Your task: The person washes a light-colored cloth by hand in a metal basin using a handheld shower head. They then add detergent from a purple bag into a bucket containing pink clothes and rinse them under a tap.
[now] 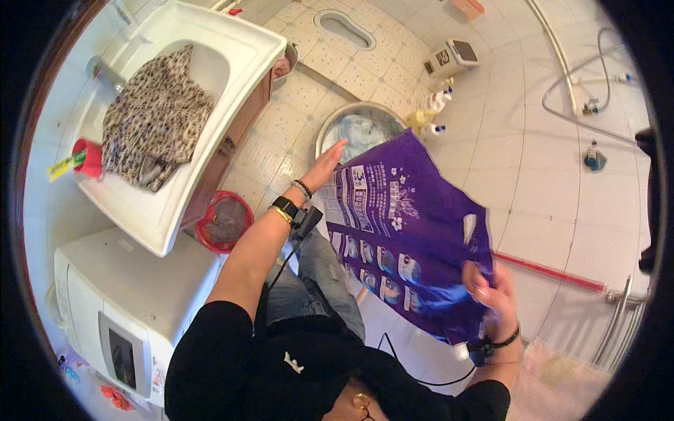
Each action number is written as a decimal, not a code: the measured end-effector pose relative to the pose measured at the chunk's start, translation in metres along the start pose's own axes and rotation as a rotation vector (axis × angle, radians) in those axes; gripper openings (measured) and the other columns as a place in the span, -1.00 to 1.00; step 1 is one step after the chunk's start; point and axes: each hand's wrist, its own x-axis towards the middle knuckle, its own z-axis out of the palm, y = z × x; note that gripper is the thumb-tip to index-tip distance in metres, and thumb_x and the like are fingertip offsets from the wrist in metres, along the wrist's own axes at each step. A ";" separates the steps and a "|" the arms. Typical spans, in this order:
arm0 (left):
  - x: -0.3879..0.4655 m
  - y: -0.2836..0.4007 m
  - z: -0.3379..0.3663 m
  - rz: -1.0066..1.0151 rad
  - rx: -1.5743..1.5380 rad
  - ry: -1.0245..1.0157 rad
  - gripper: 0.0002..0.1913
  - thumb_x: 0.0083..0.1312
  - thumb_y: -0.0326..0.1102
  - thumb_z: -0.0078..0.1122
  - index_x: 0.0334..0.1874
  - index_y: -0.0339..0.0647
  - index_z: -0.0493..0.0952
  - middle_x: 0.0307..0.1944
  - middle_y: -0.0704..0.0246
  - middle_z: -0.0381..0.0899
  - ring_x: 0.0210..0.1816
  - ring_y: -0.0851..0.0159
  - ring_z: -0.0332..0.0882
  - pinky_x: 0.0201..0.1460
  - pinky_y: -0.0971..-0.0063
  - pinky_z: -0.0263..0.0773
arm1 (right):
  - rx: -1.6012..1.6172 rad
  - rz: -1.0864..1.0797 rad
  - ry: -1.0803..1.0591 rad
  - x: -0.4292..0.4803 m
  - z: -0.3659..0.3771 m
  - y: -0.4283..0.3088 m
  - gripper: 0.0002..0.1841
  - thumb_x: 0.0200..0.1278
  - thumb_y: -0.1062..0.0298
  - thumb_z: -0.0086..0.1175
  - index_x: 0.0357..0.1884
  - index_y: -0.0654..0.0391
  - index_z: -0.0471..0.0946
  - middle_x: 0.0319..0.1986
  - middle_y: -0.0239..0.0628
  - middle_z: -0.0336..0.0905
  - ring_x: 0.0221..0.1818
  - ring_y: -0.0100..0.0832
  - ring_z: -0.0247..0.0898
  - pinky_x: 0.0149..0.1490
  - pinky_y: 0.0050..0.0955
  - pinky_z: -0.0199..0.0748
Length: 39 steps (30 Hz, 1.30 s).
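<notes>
A large purple plastic bag (pixel 437 210), printed with writing and small pictures, stretches between my hands, with a handle cut-out near its right edge. My right hand (pixel 492 294) grips the bag's right end by the cut-out. Fingers extended, my left hand (pixel 327 167) lies against the bag's opposite end; part of it is behind the plastic, so its hold is unclear. Just beyond that hand, a round metal basin (pixel 322 138) stands on the floor. Pale, wet-looking contents (pixel 363 131) lie inside it, partly covered by the bag.
Leopard-print cloth (pixel 158 116) fills much of the white sink (pixel 253 47) on my left. Below are a red basin (pixel 249 221) and a white washing machine (pixel 137 268). Several bottles (pixel 439 100) line the wall beyond the metal basin. A squat toilet (pixel 345 29) is set into the raised floor.
</notes>
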 end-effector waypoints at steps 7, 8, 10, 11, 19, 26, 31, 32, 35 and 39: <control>0.133 -0.019 -0.026 -0.125 -0.286 -0.175 -0.21 0.42 0.33 -0.48 0.32 -0.26 0.33 0.26 0.29 0.39 0.26 0.31 0.30 0.35 0.47 0.13 | 0.583 -0.446 -0.689 0.207 -0.082 -0.120 -0.75 -0.11 0.27 0.21 -0.49 0.04 0.34 -0.56 -0.42 0.38 -0.62 -0.51 0.19 -0.46 -0.51 0.23; 0.147 -0.026 -0.019 -0.244 -0.413 -0.154 -0.25 0.43 0.29 -0.44 0.34 -0.24 0.30 0.21 0.31 0.44 0.19 0.33 0.38 0.30 0.47 0.22 | 0.656 -0.441 -0.505 0.229 -0.082 -0.126 -0.77 -0.05 0.25 0.16 -0.46 0.05 0.33 -0.56 -0.43 0.36 -0.59 -0.50 0.21 -0.42 -0.50 0.28; 0.176 -0.042 -0.020 -0.296 -0.538 -0.079 -0.27 0.42 0.30 -0.38 0.39 -0.17 0.22 0.21 0.36 0.46 0.14 0.35 0.45 0.25 0.44 0.33 | 0.711 -0.428 -0.399 0.287 -0.077 -0.141 -0.81 0.07 0.22 0.05 -0.42 0.08 0.32 -0.54 -0.45 0.32 -0.50 -0.50 0.25 -0.32 -0.51 0.33; 0.189 -0.049 -0.012 -0.275 -0.642 -0.047 -0.24 0.39 0.34 -0.37 0.41 -0.13 0.20 0.24 0.36 0.43 0.17 0.35 0.44 0.27 0.41 0.32 | 0.656 -0.385 -0.406 0.322 -0.079 -0.153 -0.81 0.14 0.20 -0.01 -0.41 0.08 0.32 -0.53 -0.46 0.30 -0.45 -0.51 0.26 -0.26 -0.53 0.34; 0.257 -0.122 -0.006 -0.222 -1.293 0.294 -0.31 0.43 0.27 -0.38 0.45 -0.02 0.11 0.35 0.39 0.30 0.28 0.24 0.32 0.33 0.30 0.25 | 0.645 0.241 -0.795 0.644 -0.031 -0.181 -0.82 0.28 0.36 -0.17 -0.23 0.21 0.43 -0.46 -0.42 0.31 -0.43 -0.47 0.26 -0.24 -0.52 0.35; 0.304 -0.153 -0.037 -0.251 -1.531 0.494 -0.36 0.41 0.26 -0.25 0.39 0.00 0.25 0.29 0.39 0.37 0.22 0.22 0.39 0.23 0.27 0.34 | 0.232 0.105 -0.676 0.821 0.035 -0.124 -0.86 0.30 0.29 -0.04 -0.25 0.15 0.41 -0.39 -0.43 0.42 -0.39 -0.50 0.30 -0.13 -0.56 0.36; 0.315 -0.153 -0.057 -0.243 -1.513 0.541 -0.35 0.40 0.26 -0.25 0.39 0.00 0.24 0.29 0.39 0.37 0.22 0.22 0.38 0.23 0.27 0.33 | 0.065 -0.014 -0.766 0.889 0.065 -0.099 -0.85 0.33 0.30 0.00 -0.21 0.15 0.43 -0.29 -0.32 0.48 -0.20 -0.47 0.37 0.06 -0.54 0.34; 0.316 -0.153 -0.059 -0.251 -1.510 0.553 -0.35 0.40 0.27 -0.24 0.39 0.00 0.24 0.29 0.39 0.37 0.22 0.22 0.38 0.23 0.27 0.33 | 0.186 0.059 -0.844 0.899 0.065 -0.098 -0.85 0.35 0.29 -0.01 -0.23 0.16 0.43 -0.27 -0.31 0.50 -0.16 -0.47 0.41 0.08 -0.54 0.36; 0.323 -0.153 -0.063 -0.267 -1.522 0.569 -0.34 0.40 0.27 -0.24 0.39 0.00 0.24 0.29 0.39 0.37 0.22 0.22 0.38 0.23 0.27 0.33 | 0.289 0.199 -0.895 0.927 0.063 -0.090 -0.83 0.35 0.28 0.00 -0.24 0.18 0.43 -0.27 -0.28 0.53 -0.15 -0.43 0.44 0.08 -0.50 0.39; 0.334 -0.153 -0.062 -0.265 -1.535 0.583 -0.33 0.39 0.28 -0.24 0.39 0.00 0.24 0.29 0.39 0.37 0.22 0.22 0.38 0.23 0.27 0.33 | 0.371 0.265 -0.901 0.945 0.069 -0.084 -0.79 0.31 0.27 0.03 -0.23 0.24 0.42 -0.30 -0.22 0.50 -0.21 -0.39 0.42 0.00 -0.44 0.42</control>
